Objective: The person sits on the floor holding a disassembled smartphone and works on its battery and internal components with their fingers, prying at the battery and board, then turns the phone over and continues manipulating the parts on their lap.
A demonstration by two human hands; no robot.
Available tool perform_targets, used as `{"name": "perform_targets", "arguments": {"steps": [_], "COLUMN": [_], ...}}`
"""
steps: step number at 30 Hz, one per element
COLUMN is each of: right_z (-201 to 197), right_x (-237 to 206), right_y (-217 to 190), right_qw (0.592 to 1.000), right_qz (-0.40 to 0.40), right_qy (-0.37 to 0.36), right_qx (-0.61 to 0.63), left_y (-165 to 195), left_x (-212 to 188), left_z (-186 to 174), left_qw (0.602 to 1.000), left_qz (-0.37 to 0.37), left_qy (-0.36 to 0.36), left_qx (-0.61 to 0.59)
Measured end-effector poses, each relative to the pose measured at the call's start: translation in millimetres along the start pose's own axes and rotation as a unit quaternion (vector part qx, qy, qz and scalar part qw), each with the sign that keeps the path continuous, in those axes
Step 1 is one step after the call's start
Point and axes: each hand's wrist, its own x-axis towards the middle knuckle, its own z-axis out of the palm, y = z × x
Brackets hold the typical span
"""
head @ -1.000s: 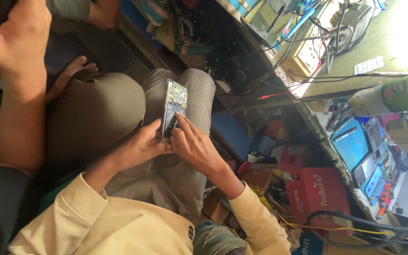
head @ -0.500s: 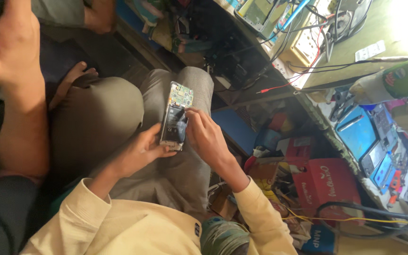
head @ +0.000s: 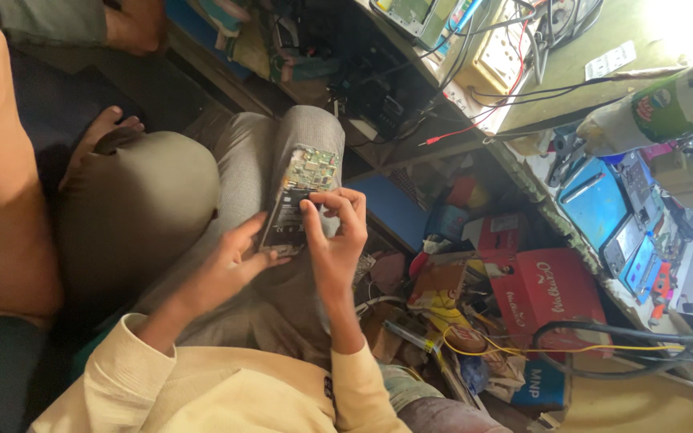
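Olive-grey cloth covers a neighbour's knee [head: 134, 208] at the left, close beside the work, and a nudge from that side is judged able to jog the hands. Just right of it, the left hand [head: 226, 269] is cupped under the lower end of an opened phone [head: 294, 204], its thumb laid along the near edge; the phone is held above the grey trouser leg [head: 282, 152], tilted, with its green circuit board [head: 314, 167] bared at the upper end. The right hand [head: 334, 240] is curled at the phone's right edge, fingertips pinched on or at the dark inner part; whether something small is gripped there cannot be told. A slip could be caused by the light, one-handed support, and the phone or a loose part would be dropped towards the cluttered boxes [head: 539, 293] and tangled wires [head: 523, 349] further right, where small pieces would be hard to recover.
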Motion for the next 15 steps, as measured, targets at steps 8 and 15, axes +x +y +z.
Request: {"name": "perform_targets", "arguments": {"steps": [8, 15], "right_z": [0, -40], "right_x": [-7, 17], "right_y": [-29, -42], "right_qw": [0.986, 0.986], "right_qz": [0.057, -0.116], "right_qy": [0.069, -0.041], "right_qx": [0.139, -0.111], "left_y": [0, 13], "left_x": [-8, -10], "left_z": [11, 11], "left_qw": [0.973, 0.972], "left_qz": [0.064, 0.035], "left_qy": [0.048, 0.027], "left_qx": [0.214, 0.231]}}
